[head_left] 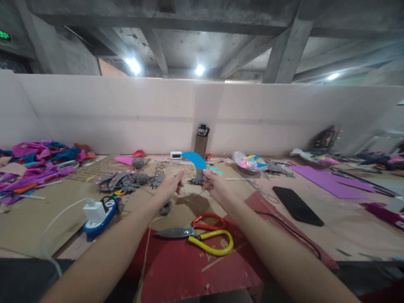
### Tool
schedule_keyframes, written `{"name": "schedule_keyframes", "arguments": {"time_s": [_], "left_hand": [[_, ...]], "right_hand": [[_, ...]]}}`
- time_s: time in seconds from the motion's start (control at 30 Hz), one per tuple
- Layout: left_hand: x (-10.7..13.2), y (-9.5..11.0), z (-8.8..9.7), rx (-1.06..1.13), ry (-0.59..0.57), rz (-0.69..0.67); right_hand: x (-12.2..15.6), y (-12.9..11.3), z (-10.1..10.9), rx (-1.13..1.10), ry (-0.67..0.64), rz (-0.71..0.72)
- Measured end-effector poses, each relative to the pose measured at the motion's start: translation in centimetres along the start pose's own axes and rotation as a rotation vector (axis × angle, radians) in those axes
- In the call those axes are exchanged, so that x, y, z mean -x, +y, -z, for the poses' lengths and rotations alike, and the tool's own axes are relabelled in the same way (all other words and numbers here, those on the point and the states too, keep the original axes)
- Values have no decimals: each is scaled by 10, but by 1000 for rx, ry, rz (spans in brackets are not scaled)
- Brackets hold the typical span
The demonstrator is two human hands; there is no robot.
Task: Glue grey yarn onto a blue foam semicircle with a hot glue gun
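Note:
My right hand (215, 182) pinches the lower right end of a curved blue strip (194, 159), which looks like felt or paper and arches up to the left. A grey piece (200, 174) shows just under that end. My left hand (172, 183) is held a little to the left, apart from the strip, its fingers curled together; whatever they may hold is too small to make out. Below both hands, large scissors (181, 232) with one red and one yellow handle lie on red cardboard (176, 269).
Left are a blue power strip (101, 221) with a white plug, a grey piece with orange-headed pins (118, 181), and a coloured scrap heap (41, 158). A bottle (201, 143) stands behind. Right are a phone (296, 205), purple sheets (328, 182) and a bowl (251, 168).

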State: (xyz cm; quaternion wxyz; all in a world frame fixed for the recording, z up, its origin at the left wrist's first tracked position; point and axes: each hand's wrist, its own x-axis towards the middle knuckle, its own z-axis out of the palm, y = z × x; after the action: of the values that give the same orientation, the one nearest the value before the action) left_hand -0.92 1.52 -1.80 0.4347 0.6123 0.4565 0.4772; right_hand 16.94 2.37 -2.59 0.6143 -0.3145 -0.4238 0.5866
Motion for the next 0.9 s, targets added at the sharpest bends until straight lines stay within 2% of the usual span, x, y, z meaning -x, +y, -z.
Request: {"name": "schedule_keyframes", "arguments": {"time_s": [0.13,0.33,0.43,0.67,0.9], "left_hand": [[-2,-2,-4,-44,30,-82],[0,2,-8,169,-40,52],[1,3,-5,256,-15,89],[0,-1,-2,160,53,54],[-1,-3,-7,102,-80,4]], "right_hand": [[3,1,-3,5,-1,-3],[7,1,-7,21,11,-10],[5,0,-6,24,38,5],[4,2,-4,47,37,-1],[4,-9,-2,16,50,27]]}}
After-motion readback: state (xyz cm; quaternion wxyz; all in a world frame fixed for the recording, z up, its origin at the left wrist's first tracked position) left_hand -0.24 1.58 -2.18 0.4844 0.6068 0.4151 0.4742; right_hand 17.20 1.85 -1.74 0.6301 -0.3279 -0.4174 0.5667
